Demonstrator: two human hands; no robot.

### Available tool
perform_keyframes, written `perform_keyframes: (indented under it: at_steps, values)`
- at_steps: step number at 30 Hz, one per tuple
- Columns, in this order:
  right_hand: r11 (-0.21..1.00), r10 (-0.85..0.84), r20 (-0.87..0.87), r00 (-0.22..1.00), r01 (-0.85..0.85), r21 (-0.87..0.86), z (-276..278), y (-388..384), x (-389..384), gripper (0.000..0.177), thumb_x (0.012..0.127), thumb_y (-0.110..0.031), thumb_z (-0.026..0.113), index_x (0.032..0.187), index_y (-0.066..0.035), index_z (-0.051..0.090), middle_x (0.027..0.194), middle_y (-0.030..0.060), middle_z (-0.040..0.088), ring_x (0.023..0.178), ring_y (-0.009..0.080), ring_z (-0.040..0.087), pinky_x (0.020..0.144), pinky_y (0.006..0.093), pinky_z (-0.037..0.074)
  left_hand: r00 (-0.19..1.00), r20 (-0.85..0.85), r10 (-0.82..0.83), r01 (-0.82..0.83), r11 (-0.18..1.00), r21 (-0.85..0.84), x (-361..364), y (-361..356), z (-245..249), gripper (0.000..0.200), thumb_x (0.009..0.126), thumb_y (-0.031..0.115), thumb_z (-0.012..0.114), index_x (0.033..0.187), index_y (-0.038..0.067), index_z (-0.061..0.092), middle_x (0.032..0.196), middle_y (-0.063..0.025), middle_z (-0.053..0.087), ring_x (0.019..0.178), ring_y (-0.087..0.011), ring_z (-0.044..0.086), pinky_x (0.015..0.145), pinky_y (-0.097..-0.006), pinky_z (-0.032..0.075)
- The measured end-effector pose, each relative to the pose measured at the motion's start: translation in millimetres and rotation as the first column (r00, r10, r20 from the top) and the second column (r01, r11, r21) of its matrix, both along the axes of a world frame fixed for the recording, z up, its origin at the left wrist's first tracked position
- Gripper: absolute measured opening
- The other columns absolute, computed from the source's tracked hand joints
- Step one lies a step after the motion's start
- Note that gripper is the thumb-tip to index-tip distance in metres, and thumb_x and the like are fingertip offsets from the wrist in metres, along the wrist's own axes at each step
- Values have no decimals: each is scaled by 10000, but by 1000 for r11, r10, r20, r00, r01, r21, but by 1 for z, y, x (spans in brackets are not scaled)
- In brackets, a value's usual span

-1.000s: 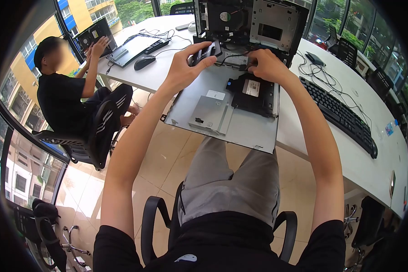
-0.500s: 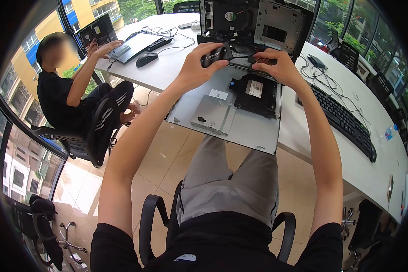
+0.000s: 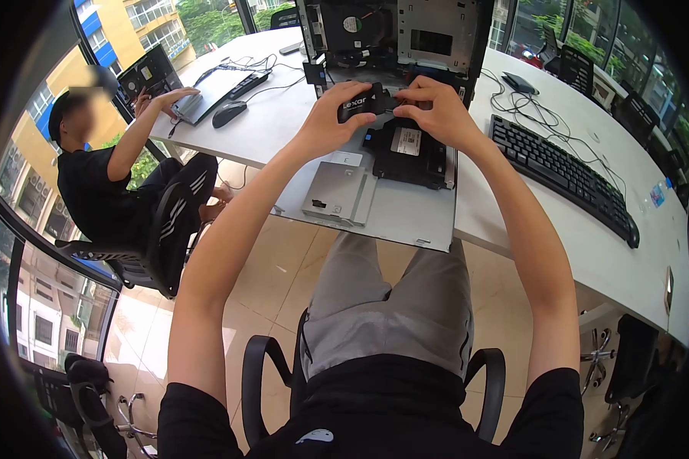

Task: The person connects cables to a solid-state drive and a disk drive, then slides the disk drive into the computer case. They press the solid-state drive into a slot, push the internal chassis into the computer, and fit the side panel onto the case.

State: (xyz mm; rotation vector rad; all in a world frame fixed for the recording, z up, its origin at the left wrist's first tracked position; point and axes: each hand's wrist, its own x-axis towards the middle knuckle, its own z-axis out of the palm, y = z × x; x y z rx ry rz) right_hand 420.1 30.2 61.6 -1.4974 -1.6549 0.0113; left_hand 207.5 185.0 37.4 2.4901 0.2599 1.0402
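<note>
My left hand (image 3: 331,121) is closed around a black solid-state drive (image 3: 357,104) marked "Lexar", thumb below and fingers above. Pinched in my right hand (image 3: 442,116) is a dark cable connector (image 3: 391,100), held at the drive's right end; whether it is seated in the drive cannot be made out. Both hands are over the opened desktop computer case (image 3: 440,34), whose side panel lies flat toward me. On that panel (image 3: 406,222) are a black optical drive (image 3: 410,162) with a white label and a silver metal bracket (image 3: 334,193).
At right are a black keyboard (image 3: 563,176), tangled cables (image 3: 543,118) and a plastic bottle (image 3: 658,193). A mouse (image 3: 229,114) lies to the left. Further left, a seated person (image 3: 103,180) works at another opened computer (image 3: 149,76). The table edge runs close to my knees.
My right hand has come closer to my left, bringing the connector up to the drive's end. The view has shifted, so the case and panel appear further left.
</note>
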Motion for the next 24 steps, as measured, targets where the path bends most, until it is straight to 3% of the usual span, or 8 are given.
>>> perform_keyframes:
  at_steps: [5,20,24]
  values:
    - [1000,2,-37,999,-1,7,-3,-1,-1,306,893,-158,815,1165,-19,808,956,88,667,851,213,645,795,340,514,999,-18,-34,33,999,-33,0,-1,2,602,935,274,834,1458,62,626,1484,-162,604,1383,-344,572,1177,-431,447]
    - [1000,24,48,999,-25,18,-4,4,5,306,872,-162,843,1134,-7,816,902,101,641,818,249,634,779,366,503,999,-37,7,-4,998,67,-1,-5,2,597,931,248,832,1458,53,632,1508,-152,565,1430,-364,491,1213,-456,397]
    - [1000,5,106,994,-6,9,-1,-1,1,272,888,-97,806,1137,14,807,934,77,631,846,209,624,793,342,501,1000,-26,13,-10,993,122,-1,-7,2,585,926,239,835,1447,56,643,1507,-151,571,1416,-355,512,1201,-446,411]
